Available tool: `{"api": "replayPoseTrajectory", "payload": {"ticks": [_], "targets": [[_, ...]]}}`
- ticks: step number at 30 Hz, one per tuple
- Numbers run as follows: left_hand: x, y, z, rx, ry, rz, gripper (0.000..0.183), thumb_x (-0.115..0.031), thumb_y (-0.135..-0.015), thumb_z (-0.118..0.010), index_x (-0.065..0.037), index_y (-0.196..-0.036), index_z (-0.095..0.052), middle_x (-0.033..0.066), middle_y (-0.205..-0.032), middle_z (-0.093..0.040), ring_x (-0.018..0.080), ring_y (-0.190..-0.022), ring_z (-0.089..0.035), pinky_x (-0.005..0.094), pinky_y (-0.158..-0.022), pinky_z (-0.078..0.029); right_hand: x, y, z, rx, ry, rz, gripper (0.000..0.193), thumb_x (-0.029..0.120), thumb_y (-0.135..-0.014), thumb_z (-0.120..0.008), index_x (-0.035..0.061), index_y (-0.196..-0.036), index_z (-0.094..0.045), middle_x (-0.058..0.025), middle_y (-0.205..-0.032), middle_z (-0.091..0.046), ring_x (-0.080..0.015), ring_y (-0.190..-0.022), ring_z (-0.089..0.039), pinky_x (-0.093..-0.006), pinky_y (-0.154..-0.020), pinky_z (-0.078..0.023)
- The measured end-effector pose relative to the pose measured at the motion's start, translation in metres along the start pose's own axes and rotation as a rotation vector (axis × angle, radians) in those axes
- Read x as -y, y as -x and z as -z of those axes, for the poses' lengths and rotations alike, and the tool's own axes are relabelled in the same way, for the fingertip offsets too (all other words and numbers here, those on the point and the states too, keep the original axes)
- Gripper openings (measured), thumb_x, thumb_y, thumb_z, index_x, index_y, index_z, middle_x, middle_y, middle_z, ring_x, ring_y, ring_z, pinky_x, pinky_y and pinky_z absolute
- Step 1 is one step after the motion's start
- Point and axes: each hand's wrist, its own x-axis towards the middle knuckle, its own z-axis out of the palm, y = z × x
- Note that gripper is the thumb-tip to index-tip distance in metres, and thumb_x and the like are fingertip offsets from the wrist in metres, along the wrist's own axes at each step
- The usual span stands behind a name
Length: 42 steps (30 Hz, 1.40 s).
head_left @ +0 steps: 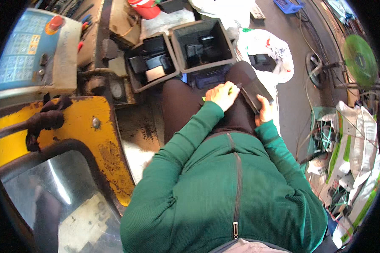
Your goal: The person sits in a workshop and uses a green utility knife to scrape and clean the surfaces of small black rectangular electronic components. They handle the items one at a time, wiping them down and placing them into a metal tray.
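Above my thighs, my left hand is closed round a slim tool with a yellow-green handle. Its dark tip reaches the near left edge of a dark box-like plastic part; whether it is a blade I cannot make out. My right hand grips that part by its lower right end, thumb on top, and the part lies tilted over my right thigh. Beyond my knees, a grey-rimmed bin and a smaller bin hold several similar black parts.
A white plastic bag with dark pieces in it lies right of the bins. A yellow machine panel and a control box stand close on my left. To the right are a green fan, cables and several sacks.
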Motion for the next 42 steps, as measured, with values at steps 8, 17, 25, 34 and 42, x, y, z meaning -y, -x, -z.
{"api": "replayPoseTrajectory", "payload": {"ticks": [8, 17, 25, 34, 42], "targets": [[0.018, 0.001, 0.023, 0.220, 1.009, 0.200, 0.046, -0.040, -0.081, -0.073, -0.006, -0.109, -0.060, -0.0009, -0.078, -0.060, 0.0069, -0.057, -0.050, 0.0241, -0.050, -0.041, 0.013, 0.003, -0.040, 0.218, 0.057, -0.106, 0.040, 0.013, -0.082, -0.066, -0.0008, -0.118, -0.055, -0.0104, -0.109, -0.063, -0.0228, -0.099, -0.061, -0.0337, -0.087, -0.049], [0.151, 0.002, 0.190, -0.613, 0.486, 0.251, 0.045, -0.039, -0.077, -0.075, -0.004, -0.104, -0.065, 0.0072, -0.082, -0.066, 0.0163, -0.076, -0.061, 0.0309, -0.074, -0.050, -0.017, -0.042, -0.050, 0.474, 0.293, -0.094, 0.040, 0.023, -0.097, -0.051, 0.0055, -0.133, -0.047, -0.0111, -0.122, -0.057, -0.0189, -0.107, -0.057, -0.0308, -0.082, -0.051], [0.108, -0.133, 0.120, -0.081, -0.296, -0.039, 0.038, -0.037, -0.079, -0.064, -0.012, -0.107, -0.064, 0.0129, -0.098, -0.068, 0.0344, -0.093, -0.064, 0.0427, -0.081, -0.051, -0.018, -0.055, -0.049, 0.389, 0.107, -0.232, 0.036, 0.019, -0.096, -0.053, 0.0018, -0.127, -0.050, -0.0117, -0.110, -0.061, -0.0178, -0.092, -0.063, -0.0298, -0.073, -0.055], [0.125, -0.244, -0.031, 0.367, -0.632, 0.294, 0.028, -0.022, -0.087, -0.053, -0.012, -0.107, -0.070, 0.0105, -0.110, -0.068, 0.0273, -0.101, -0.066, 0.0439, -0.082, -0.052, -0.017, -0.063, -0.045, 0.403, 0.081, -0.260, 0.034, 0.018, -0.097, -0.051, 0.0018, -0.126, -0.050, -0.0124, -0.109, -0.060, -0.0187, -0.091, -0.063, -0.0318, -0.073, -0.056], [0.120, -0.232, 0.029, 0.338, -0.690, 0.320, 0.030, -0.027, -0.080, -0.061, -0.012, -0.105, -0.070, 0.0101, -0.108, -0.068, 0.0267, -0.101, -0.066, 0.0388, -0.083, -0.053, -0.017, -0.067, -0.045, 0.423, 0.071, -0.257, 0.033, 0.018, -0.096, -0.052, 0.0034, -0.126, -0.052, -0.0118, -0.110, -0.060, -0.0192, -0.093, -0.063, -0.0312, -0.073, -0.055]]}}
